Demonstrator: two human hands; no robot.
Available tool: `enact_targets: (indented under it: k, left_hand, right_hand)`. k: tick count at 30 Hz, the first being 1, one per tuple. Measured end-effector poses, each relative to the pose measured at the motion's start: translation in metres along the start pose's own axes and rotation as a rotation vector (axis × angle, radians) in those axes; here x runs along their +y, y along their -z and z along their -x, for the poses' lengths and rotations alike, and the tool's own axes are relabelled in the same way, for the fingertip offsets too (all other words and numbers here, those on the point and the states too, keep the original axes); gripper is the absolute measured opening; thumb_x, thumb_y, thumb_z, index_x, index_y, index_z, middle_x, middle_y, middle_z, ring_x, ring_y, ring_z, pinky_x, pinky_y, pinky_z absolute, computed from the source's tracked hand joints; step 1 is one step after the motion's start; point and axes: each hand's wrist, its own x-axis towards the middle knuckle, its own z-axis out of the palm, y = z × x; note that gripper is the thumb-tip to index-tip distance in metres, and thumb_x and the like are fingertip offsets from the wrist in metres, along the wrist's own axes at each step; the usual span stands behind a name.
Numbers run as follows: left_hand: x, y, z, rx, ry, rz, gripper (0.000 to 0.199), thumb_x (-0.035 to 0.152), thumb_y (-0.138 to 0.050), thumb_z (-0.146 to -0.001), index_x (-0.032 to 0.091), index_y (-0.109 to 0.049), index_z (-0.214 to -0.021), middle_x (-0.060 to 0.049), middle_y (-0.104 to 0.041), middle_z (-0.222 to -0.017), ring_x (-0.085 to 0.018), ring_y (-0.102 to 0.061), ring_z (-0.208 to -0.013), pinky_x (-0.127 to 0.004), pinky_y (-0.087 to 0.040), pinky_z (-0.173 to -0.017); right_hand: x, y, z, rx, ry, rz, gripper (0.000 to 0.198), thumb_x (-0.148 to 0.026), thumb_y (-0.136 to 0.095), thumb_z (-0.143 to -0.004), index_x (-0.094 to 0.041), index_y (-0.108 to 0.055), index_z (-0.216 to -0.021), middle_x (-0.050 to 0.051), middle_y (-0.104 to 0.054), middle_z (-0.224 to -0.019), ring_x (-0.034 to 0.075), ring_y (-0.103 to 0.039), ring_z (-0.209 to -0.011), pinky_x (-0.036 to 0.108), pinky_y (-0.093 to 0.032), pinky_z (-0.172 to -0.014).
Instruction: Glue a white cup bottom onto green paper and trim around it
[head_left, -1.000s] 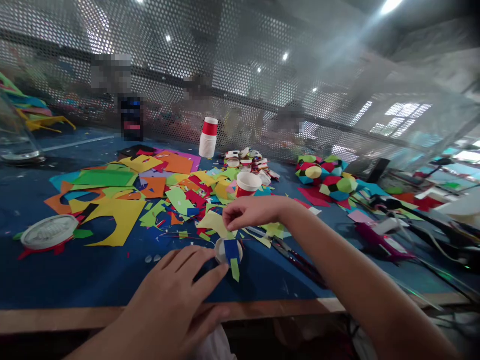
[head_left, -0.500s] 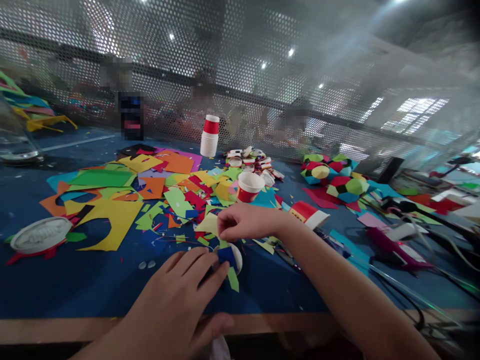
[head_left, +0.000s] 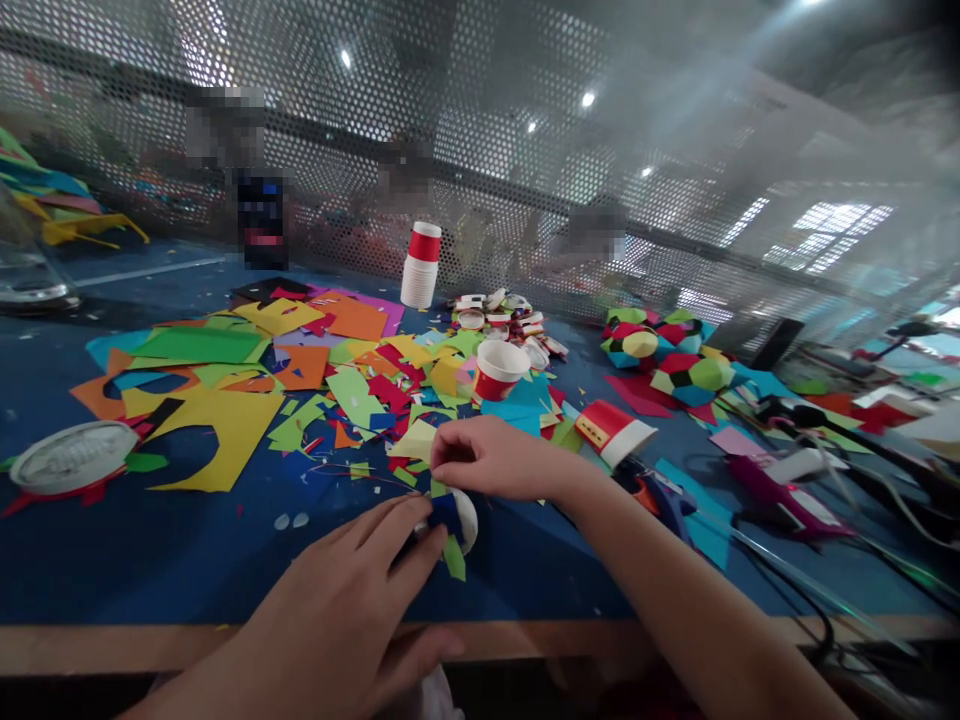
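A small white round piece (head_left: 468, 522), like a cut cup base, lies on the table near its front edge. Blue paper (head_left: 447, 514) covers part of it, and a light green paper strip (head_left: 454, 560) sticks out below. My left hand (head_left: 360, 580) is stretched out, its fingertips resting on the piece's left side and the blue paper; its thumb is apart. Just above the piece, my right hand (head_left: 487, 458) has curled fingers, closed at the upper light green paper strip (head_left: 438, 489). The fingertips are partly hidden.
Paper scraps (head_left: 360, 400) spread across the blue table (head_left: 195, 580). A standing red-and-white paper cup (head_left: 501, 372), a tipped cup (head_left: 615, 432) and a cup stack (head_left: 420, 268) are nearby. Left lies a paper turtle (head_left: 75, 458); right, a purple glue gun (head_left: 784, 497) with cables.
The view has shifted slightly. Both hands and the round piece appear a little farther left in the picture; their hold looks much the same.
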Motion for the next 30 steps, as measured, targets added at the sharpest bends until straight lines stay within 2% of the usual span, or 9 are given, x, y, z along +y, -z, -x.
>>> enact_targets:
  k: [3, 6, 9, 11, 13, 15, 18, 23, 30]
  left_hand:
    - [-0.001, 0.000, 0.001, 0.003, -0.023, -0.001, 0.047, 0.055, -0.054, -0.094, 0.016, -0.070, -0.116, -0.013, -0.072, -0.118, -0.029, -0.071, -0.100, -0.040, -0.063, -0.076]
    - [-0.002, 0.002, 0.001, 0.001, -0.040, -0.001, 0.051, 0.059, -0.052, -0.094, 0.017, -0.070, -0.117, -0.012, -0.073, -0.118, -0.028, -0.071, -0.100, -0.039, -0.063, -0.077]
    - [-0.003, 0.003, 0.000, 0.000, -0.057, -0.012, 0.053, 0.060, -0.051, -0.094, 0.016, -0.069, -0.117, -0.012, -0.073, -0.118, -0.027, -0.070, -0.103, -0.037, -0.062, -0.081]
    - [-0.003, 0.003, 0.001, 0.005, -0.081, -0.020, 0.055, 0.060, -0.052, -0.093, 0.014, -0.069, -0.117, -0.012, -0.073, -0.117, -0.026, -0.070, -0.104, -0.035, -0.061, -0.084]
    - [-0.004, 0.002, 0.001, 0.009, -0.102, -0.021, 0.056, 0.060, -0.053, -0.093, 0.013, -0.068, -0.118, -0.011, -0.073, -0.118, -0.025, -0.069, -0.105, -0.033, -0.061, -0.086]
    - [-0.004, 0.001, 0.002, 0.023, -0.107, -0.017, 0.053, 0.057, -0.052, -0.094, 0.012, -0.068, -0.117, -0.011, -0.074, -0.118, -0.023, -0.069, -0.106, -0.031, -0.060, -0.089]
    - [-0.004, -0.002, 0.002, 0.061, -0.108, -0.020, 0.050, 0.052, -0.049, -0.097, 0.009, -0.067, -0.116, -0.012, -0.074, -0.116, -0.021, -0.071, -0.103, -0.027, -0.059, -0.089]
    - [-0.005, -0.003, 0.002, 0.111, -0.106, -0.039, 0.045, 0.046, -0.045, -0.100, 0.009, -0.068, -0.113, -0.011, -0.076, -0.113, -0.019, -0.074, -0.096, -0.024, -0.061, -0.082]
    - [-0.006, -0.002, 0.000, 0.227, -0.056, 0.014, 0.034, 0.033, -0.042, -0.102, 0.013, -0.070, -0.101, -0.008, -0.078, -0.100, -0.017, -0.074, -0.091, -0.023, -0.061, -0.080]
  right_hand:
    - [0.002, -0.004, 0.003, 0.038, 0.003, -0.004, 0.002, -0.017, -0.062, -0.083, -0.017, -0.063, -0.086, 0.000, -0.065, -0.080, 0.013, -0.058, -0.072, 0.023, -0.043, -0.064]
    - [0.002, -0.009, 0.011, 0.097, -0.006, 0.017, 0.016, -0.014, -0.064, -0.082, -0.016, -0.064, -0.098, -0.001, -0.065, -0.078, 0.014, -0.059, -0.069, 0.024, -0.045, -0.063]
    - [-0.003, -0.022, 0.030, 0.388, 0.111, 0.199, 0.024, -0.013, -0.062, -0.084, -0.011, -0.064, -0.108, 0.006, -0.069, -0.091, 0.019, -0.062, -0.081, 0.031, -0.049, -0.072]
    - [-0.008, -0.037, 0.049, 0.575, 0.267, 0.372, 0.017, -0.014, -0.055, -0.090, -0.012, -0.068, -0.100, 0.009, -0.070, -0.095, 0.023, -0.060, -0.092, 0.039, -0.049, -0.085]
    - [-0.012, -0.055, 0.067, 0.592, 0.334, 0.478, 0.018, -0.015, -0.053, -0.092, -0.015, -0.070, -0.097, 0.007, -0.073, -0.097, 0.024, -0.060, -0.095, 0.041, -0.048, -0.093]
    - [-0.013, -0.072, 0.080, 0.613, 0.345, 0.567, 0.025, -0.021, -0.056, -0.091, -0.014, -0.070, -0.111, 0.007, -0.073, -0.113, 0.029, -0.057, -0.110, 0.043, -0.049, -0.097]
    - [-0.009, -0.088, 0.086, 0.567, 0.294, 0.661, 0.042, -0.030, -0.057, -0.091, -0.011, -0.063, -0.128, 0.007, -0.068, -0.130, 0.032, -0.052, -0.123, 0.045, -0.051, -0.097]
    - [-0.004, -0.090, 0.082, 0.465, 0.241, 0.671, 0.054, -0.035, -0.059, -0.086, -0.009, -0.059, -0.134, 0.008, -0.063, -0.138, 0.034, -0.048, -0.131, 0.049, -0.053, -0.098]
    - [-0.002, -0.092, 0.084, 0.440, 0.227, 0.646, 0.054, -0.025, -0.058, -0.078, -0.011, -0.061, -0.130, 0.007, -0.060, -0.142, 0.033, -0.042, -0.137, 0.049, -0.049, -0.104]
